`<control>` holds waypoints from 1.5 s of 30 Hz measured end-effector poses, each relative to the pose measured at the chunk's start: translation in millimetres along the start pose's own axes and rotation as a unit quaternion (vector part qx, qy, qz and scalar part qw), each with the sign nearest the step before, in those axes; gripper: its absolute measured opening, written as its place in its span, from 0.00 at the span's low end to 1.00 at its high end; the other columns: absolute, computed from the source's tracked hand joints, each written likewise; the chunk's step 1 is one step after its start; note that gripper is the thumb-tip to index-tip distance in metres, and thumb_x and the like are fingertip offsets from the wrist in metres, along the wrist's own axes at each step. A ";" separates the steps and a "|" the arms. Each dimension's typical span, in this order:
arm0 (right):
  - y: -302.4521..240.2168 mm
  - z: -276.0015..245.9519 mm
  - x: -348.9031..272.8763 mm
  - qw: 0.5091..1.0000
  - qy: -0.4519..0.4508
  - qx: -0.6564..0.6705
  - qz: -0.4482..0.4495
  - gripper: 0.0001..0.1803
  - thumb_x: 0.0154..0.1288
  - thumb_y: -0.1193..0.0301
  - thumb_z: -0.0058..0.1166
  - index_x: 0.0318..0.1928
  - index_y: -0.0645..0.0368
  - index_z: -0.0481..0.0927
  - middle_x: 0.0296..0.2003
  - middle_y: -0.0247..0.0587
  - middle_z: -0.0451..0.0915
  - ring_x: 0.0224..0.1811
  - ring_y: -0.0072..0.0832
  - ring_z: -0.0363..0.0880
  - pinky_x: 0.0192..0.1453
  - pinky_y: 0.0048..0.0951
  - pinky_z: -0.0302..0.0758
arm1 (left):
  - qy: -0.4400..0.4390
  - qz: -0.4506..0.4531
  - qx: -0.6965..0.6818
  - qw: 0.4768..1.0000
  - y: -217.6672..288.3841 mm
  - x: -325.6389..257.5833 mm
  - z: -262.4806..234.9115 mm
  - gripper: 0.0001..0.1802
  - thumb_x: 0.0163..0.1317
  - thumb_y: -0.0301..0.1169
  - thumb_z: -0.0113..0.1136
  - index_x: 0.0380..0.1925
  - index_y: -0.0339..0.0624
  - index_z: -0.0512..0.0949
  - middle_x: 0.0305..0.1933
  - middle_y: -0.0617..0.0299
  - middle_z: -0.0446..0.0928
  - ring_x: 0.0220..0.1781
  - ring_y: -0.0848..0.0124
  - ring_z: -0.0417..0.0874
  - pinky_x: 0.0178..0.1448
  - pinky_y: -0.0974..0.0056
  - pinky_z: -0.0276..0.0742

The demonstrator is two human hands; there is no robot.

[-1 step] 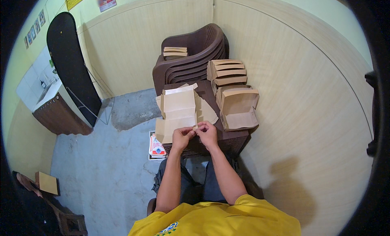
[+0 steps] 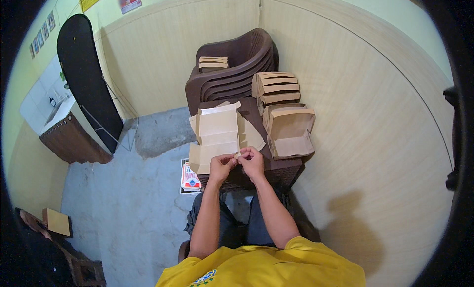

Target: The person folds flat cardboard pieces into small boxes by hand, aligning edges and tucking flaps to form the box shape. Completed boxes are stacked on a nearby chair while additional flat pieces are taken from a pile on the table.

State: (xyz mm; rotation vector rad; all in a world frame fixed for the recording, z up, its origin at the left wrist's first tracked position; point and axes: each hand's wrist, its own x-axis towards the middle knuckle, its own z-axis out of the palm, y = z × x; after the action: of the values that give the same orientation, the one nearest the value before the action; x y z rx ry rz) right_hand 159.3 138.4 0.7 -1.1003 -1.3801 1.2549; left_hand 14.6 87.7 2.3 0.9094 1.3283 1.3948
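Cardboard blank: the opened-out sheet [image 2: 218, 126] lies along the left side of the table [image 2: 276, 165], its near left flap reaching to the near left corner; spread this way, it probably keeps its creases and side flaps within your reach.
Left hand: your left hand [image 2: 223, 166] is at the near edge, thumb and fingertips pinching the sheet's near right corner, seemingly to steady it.
Right hand: your right hand [image 2: 253, 163] meets it there, fingertips gripping the same corner from the right; the 2 grips so close together suggest fine work on a small flap, though your fingers hide the exact fold.
Sheet to hands: nearly all of it stretches away from you, ahead and to the left of your fingertips, toward the far edge.
Sheet beneath: another cardboard piece [image 2: 252, 135] pokes out on the right, partly covered, perhaps laid there to be handy.
Open box: the formed box [image 2: 291, 134] stands at the right edge, well apart from your hands, likely there to leave you elbow room.
Box row: more formed boxes [image 2: 281, 96] nest together by the far right corner, presumably to save space.
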 end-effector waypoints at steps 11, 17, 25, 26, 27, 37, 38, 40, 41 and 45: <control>5.5 1.9 5.3 0.998 -0.008 0.056 -0.007 0.16 0.65 0.85 0.65 0.53 0.66 0.82 0.33 0.36 0.86 0.34 0.22 0.85 0.45 0.26 0.85 | -0.004 -0.063 -0.010 0.998 4.0 8.0 -5.2 0.09 0.72 0.18 0.68 0.49 0.26 0.85 0.39 0.54 0.89 0.38 0.70 0.89 0.43 0.68 0.86; 0.8 -4.3 6.9 0.999 -0.044 0.030 -0.009 0.16 0.66 0.85 0.66 0.53 0.65 0.83 0.33 0.35 0.86 0.36 0.21 0.85 0.46 0.26 0.85 | -0.007 -0.083 -0.021 0.996 4.6 10.3 -5.9 0.11 0.71 0.18 0.68 0.51 0.25 0.85 0.42 0.52 0.90 0.41 0.68 0.90 0.47 0.66 0.88; 9.1 -13.6 13.5 0.998 -0.059 0.000 -0.008 0.08 0.69 0.82 0.67 0.47 0.65 0.86 0.34 0.36 0.87 0.37 0.21 0.86 0.45 0.26 0.85 | -0.060 -0.031 -0.089 0.994 -2.1 14.0 -10.9 0.18 0.72 0.20 0.69 0.60 0.27 0.83 0.45 0.52 0.90 0.43 0.65 0.92 0.49 0.63 0.91; 10.7 -13.6 15.1 0.997 -0.061 0.031 0.020 0.07 0.69 0.81 0.68 0.46 0.64 0.87 0.33 0.36 0.88 0.36 0.21 0.85 0.43 0.25 0.84 | -0.056 -0.017 -0.056 0.997 -3.0 14.7 -9.7 0.18 0.72 0.21 0.69 0.60 0.27 0.83 0.46 0.51 0.89 0.42 0.65 0.92 0.49 0.63 0.91; 11.8 -13.4 16.1 0.994 -0.054 0.065 0.069 0.05 0.70 0.80 0.69 0.44 0.63 0.88 0.32 0.37 0.88 0.34 0.21 0.85 0.41 0.25 0.83 | -0.048 -0.027 -0.033 0.998 -3.6 15.1 -8.3 0.19 0.72 0.22 0.70 0.60 0.27 0.83 0.47 0.51 0.89 0.42 0.65 0.92 0.48 0.63 0.92; 0.7 -12.2 5.7 0.997 -0.037 -0.073 -0.005 0.08 0.70 0.78 0.70 0.47 0.65 0.87 0.35 0.43 0.91 0.37 0.24 0.89 0.43 0.29 0.85 | -0.034 -0.043 -0.032 0.998 1.3 12.1 -6.2 0.15 0.73 0.22 0.69 0.57 0.27 0.86 0.47 0.51 0.89 0.41 0.65 0.92 0.48 0.62 0.93; 1.0 -12.8 3.8 0.995 -0.022 -0.094 -0.016 0.09 0.70 0.78 0.70 0.49 0.65 0.87 0.35 0.44 0.92 0.37 0.24 0.89 0.43 0.29 0.85 | -0.039 -0.047 -0.047 0.997 0.1 11.8 -7.4 0.15 0.74 0.22 0.68 0.57 0.27 0.85 0.47 0.51 0.89 0.41 0.65 0.92 0.48 0.61 0.93; 2.5 -12.9 3.3 0.996 -0.026 -0.086 -0.018 0.14 0.70 0.79 0.69 0.54 0.65 0.85 0.36 0.44 0.92 0.38 0.24 0.89 0.44 0.29 0.86 | -0.044 -0.045 -0.069 0.996 -2.9 11.9 -7.6 0.14 0.75 0.21 0.66 0.57 0.27 0.85 0.48 0.51 0.89 0.42 0.64 0.92 0.48 0.61 0.93; 3.7 -12.3 3.6 0.997 -0.046 -0.056 -0.008 0.16 0.70 0.80 0.68 0.56 0.65 0.84 0.36 0.43 0.92 0.38 0.25 0.89 0.44 0.29 0.86 | -0.042 -0.039 -0.076 0.995 -4.8 11.8 -7.1 0.13 0.75 0.20 0.65 0.56 0.27 0.85 0.48 0.50 0.89 0.43 0.64 0.91 0.48 0.61 0.93; 6.1 -7.2 4.0 0.998 -0.034 0.040 0.021 0.21 0.70 0.81 0.68 0.61 0.66 0.81 0.38 0.43 0.92 0.39 0.25 0.90 0.45 0.28 0.86 | -0.008 -0.049 -0.071 0.996 -9.5 15.2 -1.6 0.09 0.77 0.18 0.61 0.51 0.29 0.86 0.47 0.49 0.88 0.44 0.65 0.91 0.48 0.62 0.92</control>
State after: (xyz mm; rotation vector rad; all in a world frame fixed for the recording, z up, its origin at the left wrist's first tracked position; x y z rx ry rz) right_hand 165.9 144.0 -4.8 -1.0443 -1.3517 1.3776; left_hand 10.7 101.3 -8.7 0.7484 1.2279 1.3838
